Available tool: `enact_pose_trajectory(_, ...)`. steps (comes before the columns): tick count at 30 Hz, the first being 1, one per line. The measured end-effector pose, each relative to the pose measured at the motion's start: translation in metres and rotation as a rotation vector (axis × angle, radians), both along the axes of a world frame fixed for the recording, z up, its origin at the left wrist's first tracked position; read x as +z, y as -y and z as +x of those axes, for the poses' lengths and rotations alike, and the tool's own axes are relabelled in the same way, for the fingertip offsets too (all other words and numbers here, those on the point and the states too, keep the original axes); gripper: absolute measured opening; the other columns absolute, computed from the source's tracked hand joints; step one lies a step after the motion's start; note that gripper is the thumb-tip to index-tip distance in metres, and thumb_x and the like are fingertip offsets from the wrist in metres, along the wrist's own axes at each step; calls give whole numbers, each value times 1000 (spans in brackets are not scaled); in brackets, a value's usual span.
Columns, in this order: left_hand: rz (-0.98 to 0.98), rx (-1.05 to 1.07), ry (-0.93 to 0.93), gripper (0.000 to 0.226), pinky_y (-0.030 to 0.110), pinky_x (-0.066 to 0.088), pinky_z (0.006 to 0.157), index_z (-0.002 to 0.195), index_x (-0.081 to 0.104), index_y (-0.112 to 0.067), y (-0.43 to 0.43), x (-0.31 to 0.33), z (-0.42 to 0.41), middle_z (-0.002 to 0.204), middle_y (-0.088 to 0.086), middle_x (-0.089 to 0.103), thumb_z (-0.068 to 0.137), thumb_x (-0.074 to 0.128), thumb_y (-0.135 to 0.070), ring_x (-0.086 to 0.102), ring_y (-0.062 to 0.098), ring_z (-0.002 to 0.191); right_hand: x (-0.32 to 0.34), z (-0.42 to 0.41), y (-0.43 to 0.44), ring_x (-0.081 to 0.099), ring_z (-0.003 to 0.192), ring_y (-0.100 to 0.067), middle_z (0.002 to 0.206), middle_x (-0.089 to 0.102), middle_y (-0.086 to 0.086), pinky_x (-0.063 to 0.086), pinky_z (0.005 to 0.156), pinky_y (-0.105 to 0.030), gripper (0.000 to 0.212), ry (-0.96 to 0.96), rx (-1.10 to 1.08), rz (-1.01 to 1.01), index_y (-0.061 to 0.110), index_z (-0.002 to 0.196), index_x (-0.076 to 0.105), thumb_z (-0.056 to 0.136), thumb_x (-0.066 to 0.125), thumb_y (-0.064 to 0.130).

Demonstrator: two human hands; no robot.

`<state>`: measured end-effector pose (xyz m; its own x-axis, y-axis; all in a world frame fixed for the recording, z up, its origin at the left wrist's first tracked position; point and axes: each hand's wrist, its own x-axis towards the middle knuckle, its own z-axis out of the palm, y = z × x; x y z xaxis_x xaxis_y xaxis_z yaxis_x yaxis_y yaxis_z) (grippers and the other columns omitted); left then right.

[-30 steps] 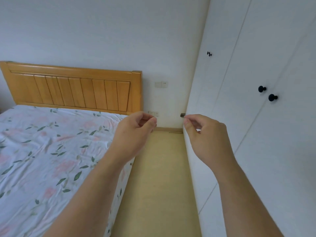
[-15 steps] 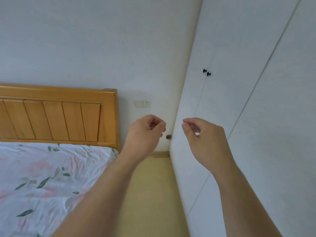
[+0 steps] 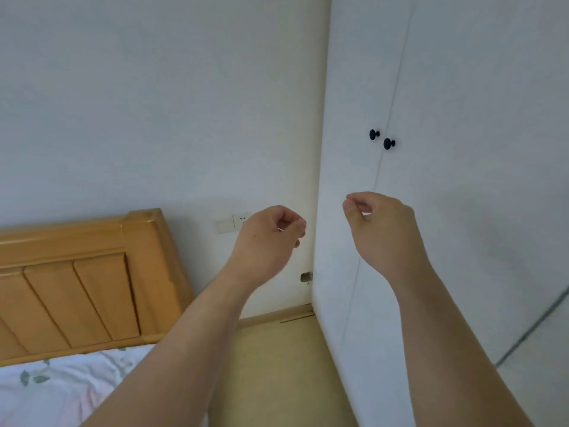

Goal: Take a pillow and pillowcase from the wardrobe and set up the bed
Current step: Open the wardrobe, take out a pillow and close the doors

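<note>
The wardrobe (image 3: 446,211) stood shut at the right. Its two black knobs (image 3: 381,139) lay above and slightly right of the right hand (image 3: 383,232), the nearer hand. The left hand (image 3: 268,241) hung nearer the bed (image 3: 61,392). Both hands were loosely curled and held nothing. Pillow and pillowcase were not visible, presumably behind the doors.

Pale wall (image 3: 154,103), wooden headboard (image 3: 77,288), beige floor (image 3: 277,365), wall socket (image 3: 241,220).
</note>
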<state>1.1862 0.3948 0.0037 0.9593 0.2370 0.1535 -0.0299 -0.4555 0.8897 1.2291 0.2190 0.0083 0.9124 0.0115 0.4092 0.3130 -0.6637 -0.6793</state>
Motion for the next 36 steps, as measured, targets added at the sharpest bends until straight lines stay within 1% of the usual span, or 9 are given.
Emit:
enact_pose_trajectory(4,-48,-42,-1,12,38,60,79,90,71,-25,-10,12,90,91,-8,76,96,61,-29,73,6,80,18,89,-18,64,113,-13,119,71,8,47,90,-25,34,-23,-83,-20,23,124,67,101,48,39)
enact_pose_trajectory(10,-105,-184,16,11,37,58,82,95,71,-23,-17,11,190,90,-5,78,97,61,-24,74,9,77,17,156,-26,60,119,-17,124,69,6,45,99,-31,40,-74,-235,-69,22,134,60,101,46,39)
enact_pose_trajectory(17,-91,-533,52,11,36,57,77,105,67,-26,0,16,316,92,-6,76,97,61,-24,74,12,77,12,205,-29,61,117,-15,127,67,5,39,92,-22,40,-123,-534,-29,22,138,57,102,46,36)
enact_pose_trajectory(20,-55,-674,59,27,34,58,79,123,57,-28,18,18,359,104,-9,70,96,62,-31,74,14,85,22,221,-43,63,111,-18,125,68,1,42,89,-24,38,-127,-647,-48,17,137,57,103,46,33)
enact_pose_trajectory(23,-76,-764,75,42,41,57,91,133,47,-29,41,23,386,114,-8,65,94,62,-37,71,21,101,30,230,-53,65,101,-20,116,70,-2,43,80,-24,34,-119,-728,-80,15,132,59,103,47,29)
enact_pose_trajectory(27,-123,-844,78,28,46,57,91,118,51,-27,57,22,399,105,-9,64,92,62,-30,71,23,96,31,221,-60,64,100,-20,111,71,-2,44,81,-21,37,-121,-837,-84,18,137,57,102,48,28)
enact_pose_trajectory(29,-168,-851,49,22,39,58,85,113,53,-30,55,21,401,101,-11,64,93,60,-22,73,25,91,31,213,-63,62,111,-19,123,68,-2,42,88,-21,41,-163,-876,-94,17,141,53,103,47,31)
enact_pose_trajectory(31,-198,-857,21,27,27,53,74,113,55,-30,49,21,401,103,-9,65,95,56,-11,73,25,84,32,207,-67,58,122,-20,135,62,-2,43,98,-26,45,-218,-889,-95,16,144,50,103,45,33)
enact_pose_trajectory(36,-235,-807,74,31,20,48,65,112,58,-25,30,19,389,108,-4,65,92,54,-1,68,16,67,37,198,-82,53,129,-21,141,58,-4,42,104,-29,46,-213,-861,-127,14,146,48,104,44,33)
